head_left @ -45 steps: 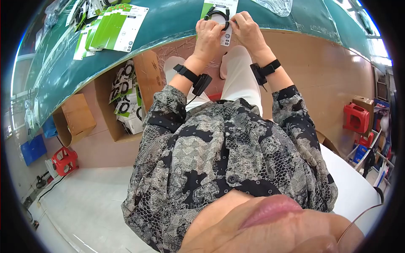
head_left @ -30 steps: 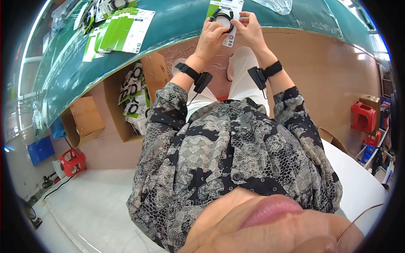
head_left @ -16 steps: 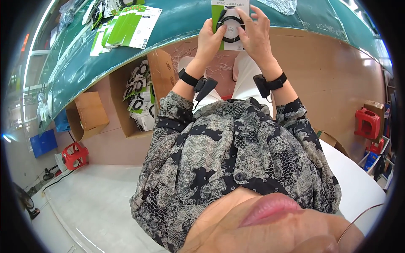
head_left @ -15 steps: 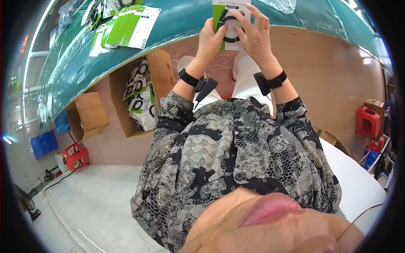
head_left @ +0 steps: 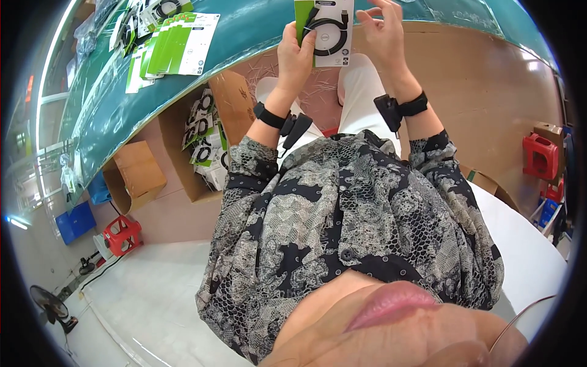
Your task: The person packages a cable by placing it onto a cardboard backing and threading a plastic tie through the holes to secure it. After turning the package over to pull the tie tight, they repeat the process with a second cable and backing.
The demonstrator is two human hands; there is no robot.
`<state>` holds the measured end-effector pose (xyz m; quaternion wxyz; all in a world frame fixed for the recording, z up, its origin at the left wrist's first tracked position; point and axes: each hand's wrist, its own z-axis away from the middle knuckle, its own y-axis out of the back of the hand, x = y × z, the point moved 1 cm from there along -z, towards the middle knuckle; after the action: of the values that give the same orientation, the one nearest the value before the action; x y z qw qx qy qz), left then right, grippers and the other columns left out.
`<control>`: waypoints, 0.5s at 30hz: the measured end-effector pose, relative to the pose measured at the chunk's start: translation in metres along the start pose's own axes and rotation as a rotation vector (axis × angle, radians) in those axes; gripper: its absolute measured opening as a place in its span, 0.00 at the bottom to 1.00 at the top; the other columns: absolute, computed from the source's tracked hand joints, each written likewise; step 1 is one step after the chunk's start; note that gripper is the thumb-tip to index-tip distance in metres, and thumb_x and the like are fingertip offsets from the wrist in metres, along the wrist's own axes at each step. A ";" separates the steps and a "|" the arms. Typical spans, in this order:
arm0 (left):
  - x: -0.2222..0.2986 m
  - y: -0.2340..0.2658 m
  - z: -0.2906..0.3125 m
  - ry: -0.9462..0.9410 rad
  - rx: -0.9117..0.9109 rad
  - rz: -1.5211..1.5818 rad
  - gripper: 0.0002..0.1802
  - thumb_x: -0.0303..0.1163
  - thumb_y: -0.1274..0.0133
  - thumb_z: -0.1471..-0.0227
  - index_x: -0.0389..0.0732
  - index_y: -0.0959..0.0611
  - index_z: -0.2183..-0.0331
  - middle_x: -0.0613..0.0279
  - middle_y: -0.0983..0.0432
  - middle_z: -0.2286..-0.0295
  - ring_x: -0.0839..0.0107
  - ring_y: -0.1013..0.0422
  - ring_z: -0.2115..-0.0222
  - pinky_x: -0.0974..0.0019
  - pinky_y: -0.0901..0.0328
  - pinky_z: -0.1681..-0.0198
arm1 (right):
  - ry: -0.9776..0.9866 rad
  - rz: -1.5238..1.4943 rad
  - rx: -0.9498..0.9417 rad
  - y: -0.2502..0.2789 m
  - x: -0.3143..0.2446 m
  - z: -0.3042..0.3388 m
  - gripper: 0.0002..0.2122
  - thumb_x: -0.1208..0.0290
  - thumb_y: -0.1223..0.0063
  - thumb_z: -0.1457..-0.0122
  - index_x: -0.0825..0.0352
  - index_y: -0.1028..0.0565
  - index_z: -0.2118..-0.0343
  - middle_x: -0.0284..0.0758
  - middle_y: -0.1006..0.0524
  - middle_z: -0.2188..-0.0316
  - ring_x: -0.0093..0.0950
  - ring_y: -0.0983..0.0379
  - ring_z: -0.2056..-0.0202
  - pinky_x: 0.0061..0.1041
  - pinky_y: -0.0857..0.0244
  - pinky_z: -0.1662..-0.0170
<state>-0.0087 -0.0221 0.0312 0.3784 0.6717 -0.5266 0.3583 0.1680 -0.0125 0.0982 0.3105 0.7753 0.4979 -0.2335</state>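
Observation:
My left hand (head_left: 295, 61) grips the left edge of a packaged cable (head_left: 327, 38), its thumb lying on the front. The package is a flat white and green card with a coiled black cable. It is held up at the near edge of the green-covered table, its top cut off by the picture's edge. My right hand (head_left: 386, 40) is raised just right of the card, apart from it, with bent, separated fingers and nothing visible in them. To the left on the table lies a fanned stack of green and white cards (head_left: 174, 49).
More packaged cables (head_left: 165, 9) lie behind the stack on the green table (head_left: 251, 30). Below the table edge, a cardboard box (head_left: 177, 153) holds several cable packs, beside a smaller box (head_left: 139, 171). Red stools (head_left: 122, 235) and a fan (head_left: 52, 303) stand around.
My right hand has come off the card's front and moved right, uncovering the cable's plug. My left hand and the card have shifted slightly left and up.

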 end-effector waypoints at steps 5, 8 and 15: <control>0.007 -0.003 0.003 0.000 -0.022 0.023 0.12 0.29 0.48 0.47 0.35 0.29 0.61 0.55 0.26 0.73 0.69 0.29 0.73 0.67 0.35 0.69 | -0.295 -0.016 -0.200 0.000 0.018 -0.001 0.07 0.73 0.46 0.44 0.69 0.22 0.65 0.31 0.26 0.73 0.20 0.31 0.72 0.17 0.36 0.70; 0.002 -0.005 0.005 0.034 -0.019 0.061 0.12 0.29 0.48 0.47 0.35 0.29 0.61 0.56 0.26 0.72 0.70 0.30 0.72 0.68 0.35 0.68 | -0.341 -0.083 -0.209 -0.003 0.015 -0.001 0.07 0.74 0.46 0.44 0.70 0.22 0.65 0.29 0.26 0.74 0.18 0.31 0.73 0.16 0.36 0.70; -0.001 -0.001 0.004 0.054 -0.039 0.091 0.12 0.29 0.48 0.46 0.35 0.28 0.61 0.58 0.26 0.71 0.72 0.31 0.71 0.69 0.35 0.67 | -0.484 -0.245 -0.332 -0.007 0.038 -0.006 0.05 0.74 0.46 0.44 0.70 0.22 0.68 0.27 0.26 0.71 0.17 0.32 0.72 0.16 0.37 0.70</control>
<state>-0.0073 -0.0248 0.0281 0.3888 0.6295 -0.5531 0.3829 0.1771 0.0178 0.0752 0.5118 0.5702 0.5307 -0.3623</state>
